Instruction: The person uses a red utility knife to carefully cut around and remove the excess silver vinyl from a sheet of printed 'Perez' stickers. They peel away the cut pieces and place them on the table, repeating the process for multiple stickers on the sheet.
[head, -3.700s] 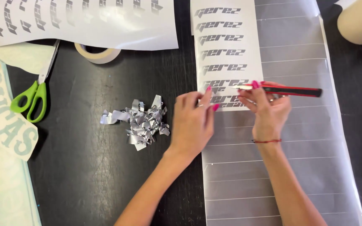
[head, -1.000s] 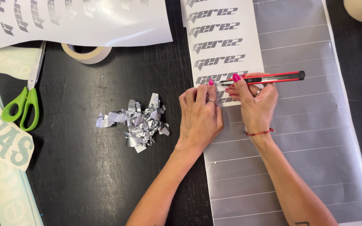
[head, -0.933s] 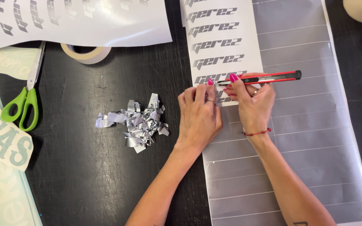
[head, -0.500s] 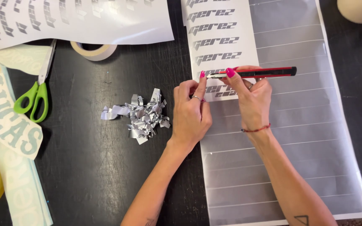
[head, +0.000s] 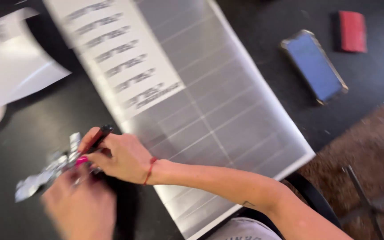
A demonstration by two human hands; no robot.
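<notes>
Nearest the camera, the left hand (head: 82,205) is a blur low over the near-left part of the dark tabletop (head: 32,146); its fingers seem to curl down toward the foil scraps, but whether it grips anything cannot be told through the blur. Just beyond it and touching it, the right hand (head: 120,156) is closed around a red-and-black craft knife (head: 98,138), which slants up and away from the pink-nailed fingertips, its dark end pointing toward the silver sheet. A thin red string circles the right wrist. To the left of both hands lies the heap of crumpled silver foil scraps (head: 45,171), right against the fingers. The right forearm crosses the near edge of the silver vinyl sheet (head: 218,115), a long sheet scored into bands that runs diagonally from the near edge toward the far-left corner. On the far part of it sits a white panel with rows of grey cut lettering (head: 121,66), too blurred to make out. A curled white sheet (head: 14,66) lies at the far left. Toward the far-right corner rest a phone (head: 314,66) with a blue screen and, past it, a small red block (head: 353,31).
</notes>
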